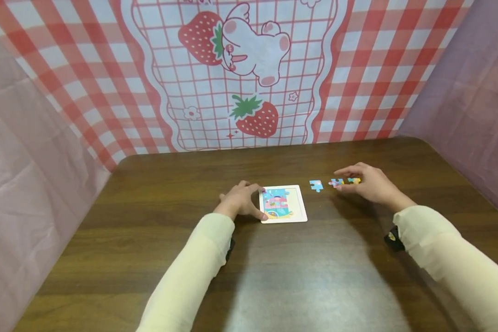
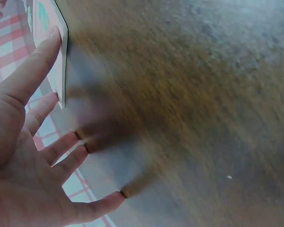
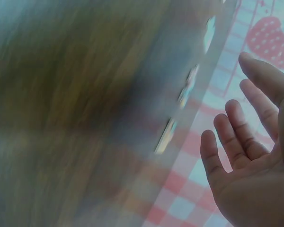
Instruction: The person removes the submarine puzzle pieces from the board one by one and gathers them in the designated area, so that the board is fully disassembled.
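A square jigsaw puzzle board (image 1: 302, 205) with a white border lies on the table, its left part filled with a joined picture in blue, pink and yellow. My left hand (image 1: 241, 200) rests at its left side, thumb on the near corner and index finger at the far one. The other left fingers spread straight, their tips on the table. My right hand (image 3: 255, 156) hovers with extended fingers and holds nothing. Near it lie three loose pieces: a blue puzzle piece (image 1: 316, 185), a pink and blue puzzle piece (image 1: 335, 183) and a yellow and green puzzle piece (image 1: 354, 180).
The dark wooden table (image 1: 299, 276) reaches back to a red and white checked cloth (image 1: 369, 69) with strawberry prints. Pale pink fabric (image 1: 33, 152) hangs on the left, and more fabric (image 1: 469, 92) hangs on the right.
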A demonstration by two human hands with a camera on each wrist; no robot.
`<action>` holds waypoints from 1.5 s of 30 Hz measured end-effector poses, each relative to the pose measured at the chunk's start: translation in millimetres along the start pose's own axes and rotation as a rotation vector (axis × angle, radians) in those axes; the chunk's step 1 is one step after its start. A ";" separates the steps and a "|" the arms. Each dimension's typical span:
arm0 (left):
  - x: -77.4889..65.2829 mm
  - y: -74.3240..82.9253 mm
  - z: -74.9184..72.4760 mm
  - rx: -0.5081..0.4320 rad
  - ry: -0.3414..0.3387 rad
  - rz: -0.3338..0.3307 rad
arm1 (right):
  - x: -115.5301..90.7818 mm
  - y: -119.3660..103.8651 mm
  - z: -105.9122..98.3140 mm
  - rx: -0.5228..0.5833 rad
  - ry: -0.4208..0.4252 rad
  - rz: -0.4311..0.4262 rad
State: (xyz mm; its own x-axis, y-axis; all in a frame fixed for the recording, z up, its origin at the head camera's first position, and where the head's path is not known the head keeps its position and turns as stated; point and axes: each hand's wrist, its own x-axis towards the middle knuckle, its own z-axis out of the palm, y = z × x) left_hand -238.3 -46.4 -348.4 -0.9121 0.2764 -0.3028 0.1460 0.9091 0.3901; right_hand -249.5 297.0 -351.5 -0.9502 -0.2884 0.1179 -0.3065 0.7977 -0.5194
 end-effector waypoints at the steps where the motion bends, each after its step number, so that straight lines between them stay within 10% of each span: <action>1: 0.0 0.6 0.0 -0.005 -0.004 -0.006 | 0.1 -3.2 1.5 0.011 -0.001 -0.007; 18: 0.9 10.7 -1.1 0.011 -0.013 -0.067 | 9.3 -55.4 35.8 0.177 -0.020 -0.041; 45: -0.2 17.3 -0.5 -0.013 -0.018 -0.105 | 37.6 -85.2 80.8 -0.045 -0.058 0.064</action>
State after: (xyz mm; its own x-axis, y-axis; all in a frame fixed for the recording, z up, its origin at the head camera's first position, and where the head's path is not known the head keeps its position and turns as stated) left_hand -235.7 -30.8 -341.2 -0.9150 0.1853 -0.3585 0.0446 0.9293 0.3666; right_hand -254.6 175.3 -371.2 -0.9635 -0.2651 0.0360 -0.2487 0.8378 -0.4860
